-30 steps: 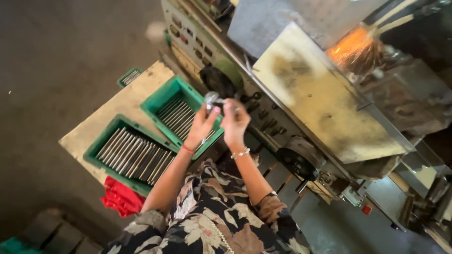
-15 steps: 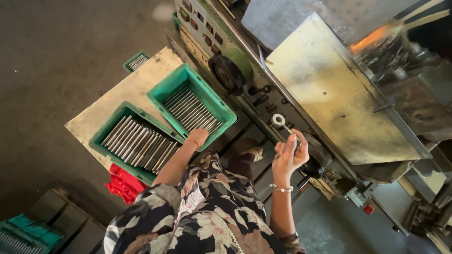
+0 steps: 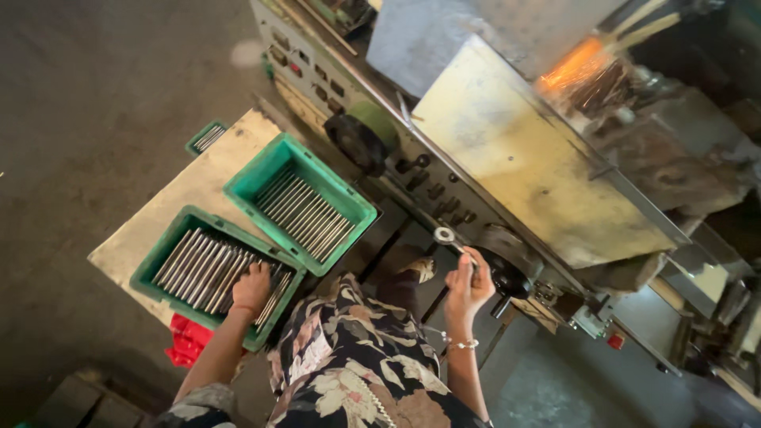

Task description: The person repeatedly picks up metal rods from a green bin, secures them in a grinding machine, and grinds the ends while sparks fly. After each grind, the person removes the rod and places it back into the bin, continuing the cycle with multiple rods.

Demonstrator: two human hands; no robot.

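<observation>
My right hand (image 3: 468, 285) holds a small metal ring-ended wrench (image 3: 445, 236) up in front of the grey machine (image 3: 444, 174). My left hand (image 3: 252, 287) reaches down into the nearer green crate (image 3: 162, 261), resting on the shiny metal rods (image 3: 208, 268) laid side by side in it. A second green crate (image 3: 353, 210) with more rods (image 3: 305, 210) sits beside it, closer to the machine. I cannot tell whether the left fingers grip a rod.
Both crates rest on a pale board (image 3: 190, 190) over the dark floor. Orange sparks (image 3: 575, 67) fly at the machine's far end behind a yellowish guard plate (image 3: 523, 158). A black handwheel (image 3: 361, 139) juts out. A red cloth (image 3: 189, 341) lies by the crate.
My hands, together at the far crate a second ago, have parted. The right hand carried the wrench toward the machine; the left hand dropped into the nearer crate of rods.
</observation>
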